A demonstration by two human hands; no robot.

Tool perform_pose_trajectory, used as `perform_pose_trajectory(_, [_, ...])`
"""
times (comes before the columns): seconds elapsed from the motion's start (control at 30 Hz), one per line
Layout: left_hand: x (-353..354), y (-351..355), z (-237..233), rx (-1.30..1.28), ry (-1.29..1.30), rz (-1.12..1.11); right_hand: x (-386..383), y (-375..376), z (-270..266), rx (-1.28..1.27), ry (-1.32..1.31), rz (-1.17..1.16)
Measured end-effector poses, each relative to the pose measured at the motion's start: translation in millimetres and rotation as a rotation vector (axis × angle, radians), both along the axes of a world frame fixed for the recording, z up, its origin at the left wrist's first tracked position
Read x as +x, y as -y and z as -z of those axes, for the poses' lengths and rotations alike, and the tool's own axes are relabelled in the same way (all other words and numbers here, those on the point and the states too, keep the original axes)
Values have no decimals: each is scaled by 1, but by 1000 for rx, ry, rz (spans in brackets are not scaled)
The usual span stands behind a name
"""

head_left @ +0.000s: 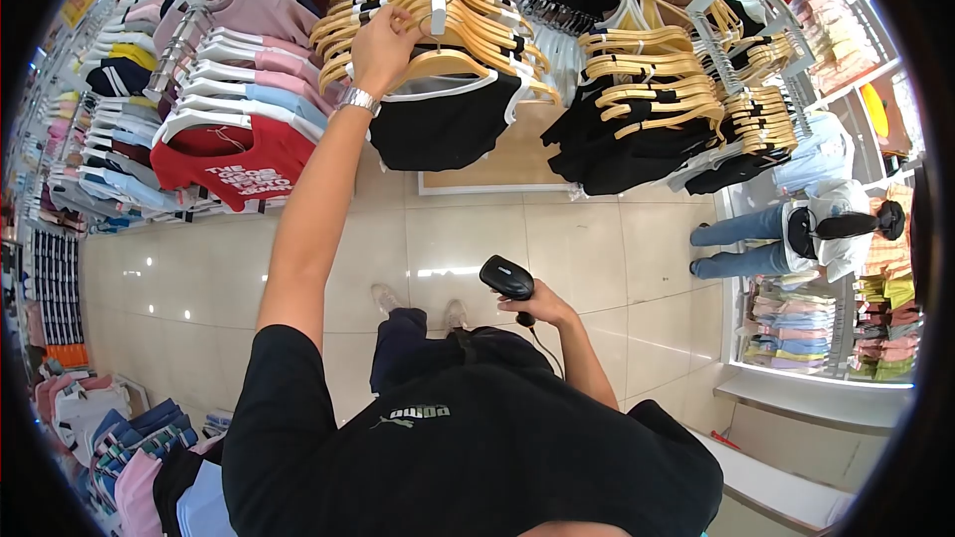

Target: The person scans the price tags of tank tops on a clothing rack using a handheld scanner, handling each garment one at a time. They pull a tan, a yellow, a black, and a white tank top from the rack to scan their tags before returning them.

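My left hand (383,48), with a watch (358,99) on the wrist, is raised to the rail. Its fingers close near the hook of the front wooden hanger (438,64); the exact contact is partly hidden. From that hanger hangs a black top with white trim (448,124). Several more wooden hangers (383,0) crowd behind it. Low in front of my body, my right hand (542,304) grips a black barcode scanner (507,278) by its handle. A cord (542,343) runs down from the scanner.
On the left rack hang a red printed shirt (237,161) and several pastel tops. More black garments (627,144) hang to the right. A person in jeans (826,231) stands by the right shelves. Folded clothes (139,472) lie at lower left, above the tiled floor (468,229).
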State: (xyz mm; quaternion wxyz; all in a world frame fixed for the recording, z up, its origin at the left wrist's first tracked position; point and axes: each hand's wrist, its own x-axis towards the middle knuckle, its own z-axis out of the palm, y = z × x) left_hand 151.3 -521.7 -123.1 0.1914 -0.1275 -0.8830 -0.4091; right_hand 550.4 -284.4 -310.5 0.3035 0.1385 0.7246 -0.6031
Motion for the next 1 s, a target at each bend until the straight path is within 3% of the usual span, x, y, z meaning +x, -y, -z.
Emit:
perform_pose_trajectory(0.17, [24,18,22,275,-58,152,-16,2,-5,49,-93,105])
perform_pose_trajectory(0.27, [76,32,14,383,-187,85,-41,-3,-20,64,-150,160])
perform_pose_trajectory(0.33, [88,49,46,427,-372,-36,-62,-5,-39,91,-236,164])
perform_pose_trajectory(0.4, [110,67,84,767,-119,-18,-83,-7,-54,88,-290,218])
perform_pose_trajectory(0.5, [121,85,146,892,25,-59,-118,-16,-63,71,-383,235])
perform_pose_trajectory(0.6, [117,89,186,762,236,-32,-158,-23,-68,79,-526,208])
perform_pose_trajectory(0.63, [111,89,198,579,169,-36,-172,-25,-68,80,-576,201])
perform_pose_trajectory(0.7, [106,81,196,487,215,-18,-197,-29,-66,83,-587,171])
perform_pose_trajectory(0.87, [92,82,188,319,459,97,-233,-28,-68,154,-295,93])
perform_pose_trajectory(0.97, [106,73,189,589,558,147,-222,-10,-71,-36,-584,126])
perform_pose_trajectory(1.0, [112,72,190,581,500,156,-221,-9,-67,-140,-570,163])
